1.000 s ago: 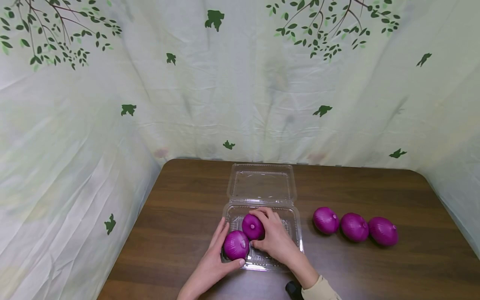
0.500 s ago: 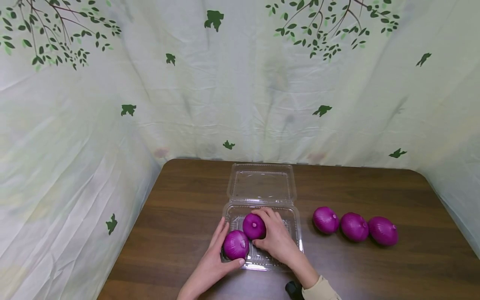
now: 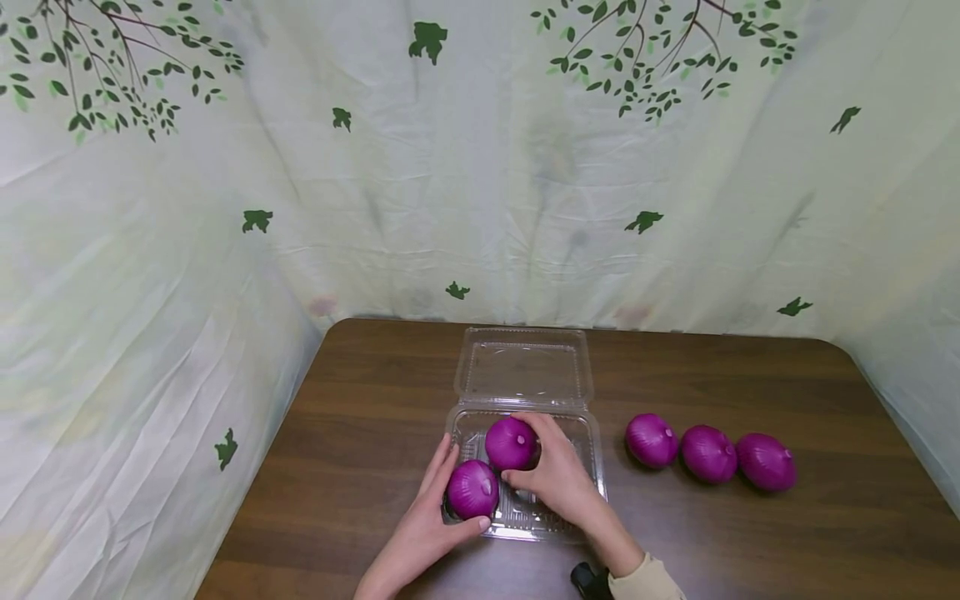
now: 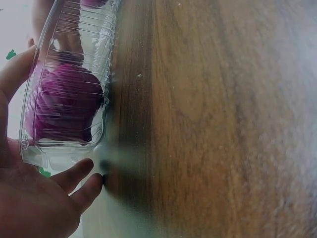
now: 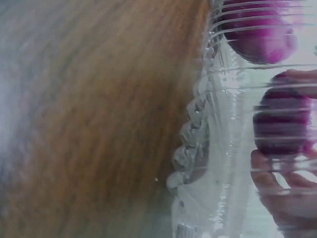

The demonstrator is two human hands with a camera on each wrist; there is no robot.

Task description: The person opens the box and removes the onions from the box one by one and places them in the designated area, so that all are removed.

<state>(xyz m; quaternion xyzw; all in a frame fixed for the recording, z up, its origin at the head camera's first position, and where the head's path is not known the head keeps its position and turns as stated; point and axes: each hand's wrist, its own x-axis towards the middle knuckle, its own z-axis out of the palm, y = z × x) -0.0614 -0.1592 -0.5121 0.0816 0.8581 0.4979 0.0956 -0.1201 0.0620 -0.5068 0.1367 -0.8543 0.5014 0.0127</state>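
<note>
In the head view, a clear hinged plastic container (image 3: pixel 555 523) lies open on the table with two purple onions in its base. My right hand (image 3: pixel 558 475) grips the rear onion (image 3: pixel 511 443) between the thumb in front and fingers behind. In the right wrist view this onion (image 5: pixel 281 119) shows through the ribbed wall. My left hand (image 3: pixel 422 525) spreads along the container's left side, around the front-left onion (image 3: pixel 472 490), fingers and thumb rather straight. The left wrist view shows that onion (image 4: pixel 67 104) through the wall, with two fingers (image 4: pixel 81 181) extended outside the container.
Three more purple onions (image 3: pixel 708 454) stand in a row to the right of the container. The transparent lid (image 3: pixel 523 367) lies folded back toward the far edge of the brown wooden table (image 3: pixel 390 375). A pale leaf-printed cloth (image 3: pixel 510 167) hangs behind. A black object (image 3: pixel 588 581) shows by the right sleeve.
The rear onion has shifted slightly back and tilted, its pale nub now toward the upper right. The right fingers have moved with it. The left hand stays in place.
</note>
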